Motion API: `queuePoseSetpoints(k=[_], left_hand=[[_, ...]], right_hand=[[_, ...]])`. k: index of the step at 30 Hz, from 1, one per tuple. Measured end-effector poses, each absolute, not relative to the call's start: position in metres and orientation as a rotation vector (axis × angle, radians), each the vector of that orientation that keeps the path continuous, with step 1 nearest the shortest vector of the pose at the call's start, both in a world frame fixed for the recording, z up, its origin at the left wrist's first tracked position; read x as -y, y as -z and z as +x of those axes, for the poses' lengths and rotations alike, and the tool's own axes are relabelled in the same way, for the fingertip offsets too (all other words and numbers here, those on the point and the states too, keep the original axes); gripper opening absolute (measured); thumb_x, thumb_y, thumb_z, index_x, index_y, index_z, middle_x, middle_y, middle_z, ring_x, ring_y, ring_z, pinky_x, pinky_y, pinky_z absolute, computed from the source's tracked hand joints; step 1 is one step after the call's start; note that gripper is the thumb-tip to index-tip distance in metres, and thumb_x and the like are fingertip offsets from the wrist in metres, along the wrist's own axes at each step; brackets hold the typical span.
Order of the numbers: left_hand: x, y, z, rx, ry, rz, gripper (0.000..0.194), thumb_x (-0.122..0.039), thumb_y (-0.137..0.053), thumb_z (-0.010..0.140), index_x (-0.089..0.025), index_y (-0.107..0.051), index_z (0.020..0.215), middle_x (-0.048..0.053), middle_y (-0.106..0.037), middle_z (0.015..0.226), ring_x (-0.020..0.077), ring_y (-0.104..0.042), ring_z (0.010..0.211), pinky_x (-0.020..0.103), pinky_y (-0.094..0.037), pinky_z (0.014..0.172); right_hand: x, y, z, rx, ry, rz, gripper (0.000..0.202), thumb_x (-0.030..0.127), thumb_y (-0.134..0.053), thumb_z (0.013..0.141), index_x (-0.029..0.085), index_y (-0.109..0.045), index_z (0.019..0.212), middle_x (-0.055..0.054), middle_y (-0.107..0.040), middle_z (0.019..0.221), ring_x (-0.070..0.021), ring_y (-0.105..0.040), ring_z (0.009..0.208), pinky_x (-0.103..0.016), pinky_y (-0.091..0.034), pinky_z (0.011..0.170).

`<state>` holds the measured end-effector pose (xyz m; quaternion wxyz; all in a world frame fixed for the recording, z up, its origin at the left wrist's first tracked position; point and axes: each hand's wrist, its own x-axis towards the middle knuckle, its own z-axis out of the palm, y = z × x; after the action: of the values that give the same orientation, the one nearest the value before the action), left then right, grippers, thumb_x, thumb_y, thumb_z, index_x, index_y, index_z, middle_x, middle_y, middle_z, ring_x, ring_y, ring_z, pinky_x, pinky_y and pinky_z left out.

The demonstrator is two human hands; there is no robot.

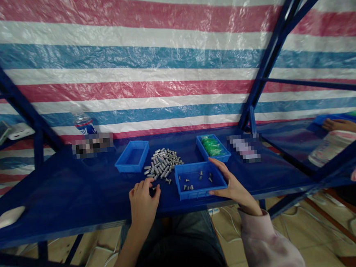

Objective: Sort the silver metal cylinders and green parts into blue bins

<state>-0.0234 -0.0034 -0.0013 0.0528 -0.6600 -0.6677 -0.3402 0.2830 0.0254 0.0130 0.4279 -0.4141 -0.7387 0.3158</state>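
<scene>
My right hand (228, 183) grips the right end of a shallow blue plastic bin (201, 194), its fingers at the back corner and its thumb at the front. Several small screws (188, 187) lie scattered inside that bin. To the left, my left hand (143, 197) rests low over the table, thumb and forefinger apart, with a small dark screw between or just under their tips. Just beyond it is a loose pile of silver metal cylinders (160, 165), with more screws at its right side. One loose screw (168, 180) lies in front of the pile.
A second blue bin (133, 167) stands left of the pile. Behind the right hand, another blue bin (226, 158) holds green plastic packets (212, 146). A bottle (84, 123) and a white object (8, 217) are at left. Another person's hand (344, 125) is at far right.
</scene>
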Motion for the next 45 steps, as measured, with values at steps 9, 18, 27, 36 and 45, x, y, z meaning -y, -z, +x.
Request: queuePoseSetpoints(k=[9, 18, 27, 36, 45], left_hand=[[0.002, 0.01, -0.031, 1.979, 1.28, -2.068, 0.017, -0.024, -0.053, 0.082, -0.021, -0.063, 0.096, 0.003, -0.067, 0.084, 0.0225, -0.064, 0.08, 0.038, -0.046, 0.076], [0.0, -0.001, -0.032, 1.909, 1.707, -2.037, 0.019, -0.029, -0.059, 0.082, -0.02, -0.063, 0.099, 0.005, -0.069, 0.092, 0.0204, -0.066, 0.085, 0.035, -0.052, 0.077], [0.001, -0.034, 0.003, 1.711, 2.057, -2.156, 0.027, -0.03, -0.065, 0.083, -0.021, -0.061, 0.108, 0.003, -0.071, 0.095, 0.0178, -0.067, 0.089, 0.032, -0.053, 0.083], [-0.01, -0.037, 0.021, 1.482, 1.771, -2.645, 0.03, -0.019, -0.063, 0.083, -0.023, -0.059, 0.112, 0.001, -0.071, 0.094, 0.0151, -0.068, 0.087, 0.029, -0.054, 0.083], [-0.021, -0.021, -0.008, 1.59, 1.465, -2.418, 0.028, -0.03, -0.058, 0.088, -0.023, -0.057, 0.115, 0.007, -0.065, 0.115, 0.0226, -0.06, 0.109, 0.039, -0.045, 0.096]], right_hand=[[-0.023, -0.017, 0.282, 1.828, -0.82, -1.041, 0.09, 0.041, -0.081, 0.064, 0.032, -0.037, 0.142, -0.006, -0.034, 0.149, -0.0312, -0.031, 0.139, -0.049, -0.023, 0.116], [-0.022, -0.017, 0.282, 1.834, -0.805, -1.045, 0.088, 0.042, -0.081, 0.064, 0.032, -0.039, 0.141, -0.006, -0.035, 0.149, -0.0313, -0.03, 0.139, -0.049, -0.024, 0.115], [-0.023, -0.015, 0.282, 1.836, -0.788, -1.04, 0.088, 0.042, -0.082, 0.064, 0.031, -0.04, 0.14, -0.007, -0.036, 0.148, -0.0317, -0.031, 0.139, -0.049, -0.024, 0.115], [-0.022, -0.016, 0.282, 1.837, -0.784, -1.032, 0.086, 0.041, -0.083, 0.063, 0.031, -0.042, 0.139, -0.007, -0.036, 0.148, -0.0304, -0.031, 0.138, -0.047, -0.024, 0.115], [-0.022, -0.016, 0.283, 1.842, -0.784, -1.033, 0.086, 0.04, -0.083, 0.064, 0.031, -0.042, 0.139, -0.007, -0.036, 0.148, -0.0302, -0.031, 0.139, -0.047, -0.025, 0.115]])
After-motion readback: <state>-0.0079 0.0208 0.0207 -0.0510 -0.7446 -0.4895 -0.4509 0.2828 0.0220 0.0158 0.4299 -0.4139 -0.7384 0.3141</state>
